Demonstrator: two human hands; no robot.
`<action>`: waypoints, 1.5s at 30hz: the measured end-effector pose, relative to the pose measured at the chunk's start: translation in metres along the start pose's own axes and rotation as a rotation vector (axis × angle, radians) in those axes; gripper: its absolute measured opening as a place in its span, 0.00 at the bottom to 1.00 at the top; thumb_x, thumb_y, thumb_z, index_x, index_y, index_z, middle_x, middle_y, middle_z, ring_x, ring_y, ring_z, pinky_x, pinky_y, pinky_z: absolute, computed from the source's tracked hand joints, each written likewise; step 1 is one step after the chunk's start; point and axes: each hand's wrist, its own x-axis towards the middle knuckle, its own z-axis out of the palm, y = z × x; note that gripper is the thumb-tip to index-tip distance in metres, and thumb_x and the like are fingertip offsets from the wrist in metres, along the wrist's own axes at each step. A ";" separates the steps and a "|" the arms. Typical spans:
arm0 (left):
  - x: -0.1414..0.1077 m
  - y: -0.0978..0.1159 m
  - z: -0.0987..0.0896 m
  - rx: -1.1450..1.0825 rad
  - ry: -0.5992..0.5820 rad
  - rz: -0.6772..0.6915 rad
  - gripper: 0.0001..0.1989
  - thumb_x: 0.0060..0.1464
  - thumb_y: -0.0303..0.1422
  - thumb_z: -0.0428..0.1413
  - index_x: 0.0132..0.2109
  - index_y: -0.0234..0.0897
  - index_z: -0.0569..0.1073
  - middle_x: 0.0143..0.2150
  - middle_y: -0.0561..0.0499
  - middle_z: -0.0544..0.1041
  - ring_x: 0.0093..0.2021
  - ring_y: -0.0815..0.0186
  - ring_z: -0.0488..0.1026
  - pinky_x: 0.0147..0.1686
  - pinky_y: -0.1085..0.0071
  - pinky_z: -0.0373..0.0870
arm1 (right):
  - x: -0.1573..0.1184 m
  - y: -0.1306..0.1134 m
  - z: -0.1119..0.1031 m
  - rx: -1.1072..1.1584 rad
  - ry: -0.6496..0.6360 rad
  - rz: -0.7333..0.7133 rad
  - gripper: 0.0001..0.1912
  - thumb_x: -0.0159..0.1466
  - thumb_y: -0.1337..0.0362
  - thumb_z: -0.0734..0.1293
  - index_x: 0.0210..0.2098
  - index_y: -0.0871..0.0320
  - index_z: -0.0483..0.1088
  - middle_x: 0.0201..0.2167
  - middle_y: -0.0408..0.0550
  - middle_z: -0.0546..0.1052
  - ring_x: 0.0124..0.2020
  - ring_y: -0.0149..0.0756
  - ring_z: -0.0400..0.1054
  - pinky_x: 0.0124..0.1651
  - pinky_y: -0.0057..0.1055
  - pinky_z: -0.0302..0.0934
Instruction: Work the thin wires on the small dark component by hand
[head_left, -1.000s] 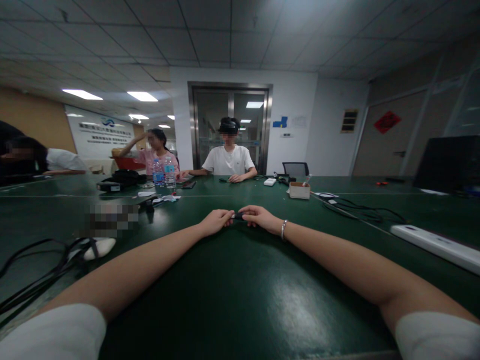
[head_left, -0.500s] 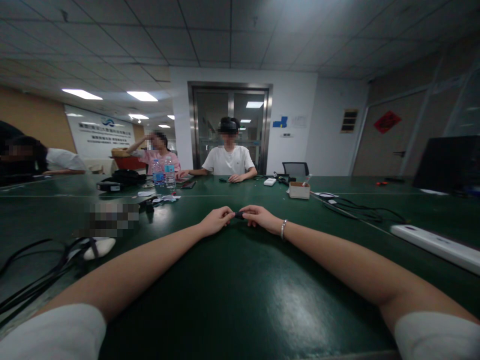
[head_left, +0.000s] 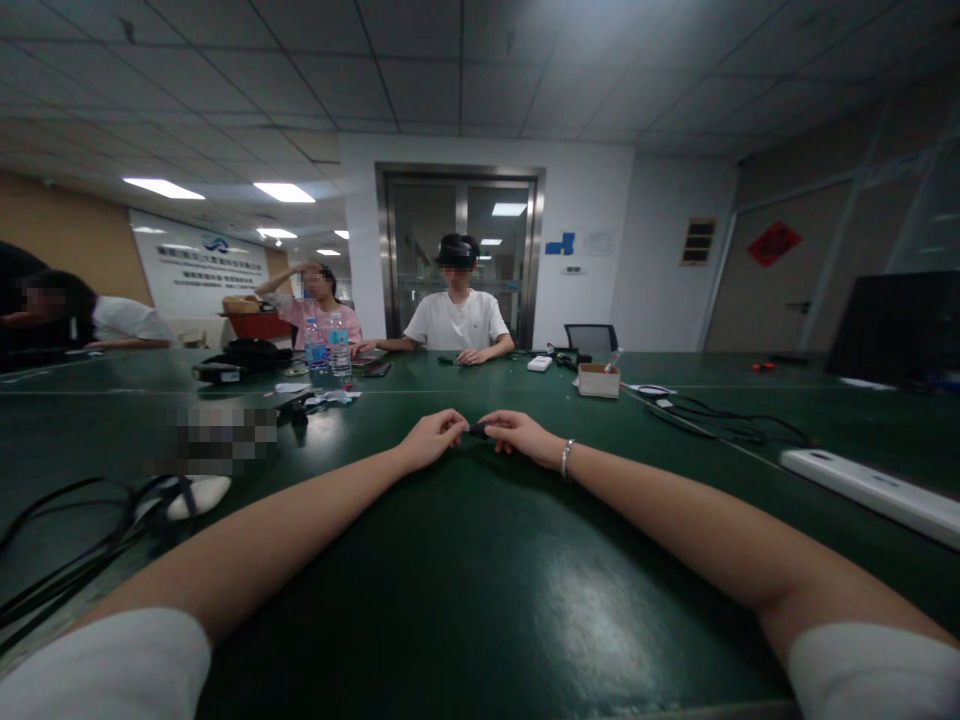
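A small dark object [head_left: 477, 430] is held between my two hands above the green table [head_left: 480, 580]. My right hand [head_left: 521, 432], with a bracelet at the wrist, pinches its right side. At its left end, the fingertips of my left hand [head_left: 435, 440] are pressed together on a small lighter part, too small to make out. Both hands are near the middle of the view with their fingers closed.
Ahead, a person [head_left: 457, 315] in a white shirt sits across the table. Bottles [head_left: 340, 348] and a black bag [head_left: 255, 357] stand back left. A small box [head_left: 598, 380] is back right. Cables [head_left: 97, 540] lie left; a white power strip [head_left: 870, 490] lies right.
My left fingertips have shifted slightly left, showing a little more of the small object's left end. My right hand has hardly moved.
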 end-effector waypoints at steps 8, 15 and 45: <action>0.000 -0.001 0.001 -0.075 -0.020 -0.051 0.17 0.53 0.46 0.51 0.35 0.35 0.70 0.25 0.53 0.73 0.25 0.69 0.69 0.28 0.72 0.66 | 0.001 0.002 -0.001 0.002 -0.009 -0.009 0.11 0.59 0.69 0.68 0.42 0.61 0.72 0.31 0.45 0.75 0.22 0.23 0.65 0.20 0.20 0.55; 0.002 -0.005 0.002 -0.092 -0.045 -0.080 0.18 0.54 0.48 0.50 0.34 0.35 0.70 0.23 0.53 0.73 0.23 0.70 0.70 0.26 0.73 0.65 | 0.000 0.003 -0.002 0.006 -0.039 -0.021 0.14 0.57 0.69 0.69 0.44 0.61 0.71 0.30 0.44 0.75 0.23 0.23 0.65 0.22 0.19 0.55; 0.002 -0.002 0.001 -0.103 -0.041 -0.108 0.20 0.52 0.49 0.51 0.33 0.34 0.72 0.22 0.53 0.72 0.23 0.70 0.68 0.25 0.74 0.64 | -0.003 -0.001 -0.001 -0.020 -0.038 -0.007 0.15 0.55 0.71 0.70 0.43 0.61 0.72 0.34 0.45 0.75 0.23 0.22 0.65 0.22 0.18 0.57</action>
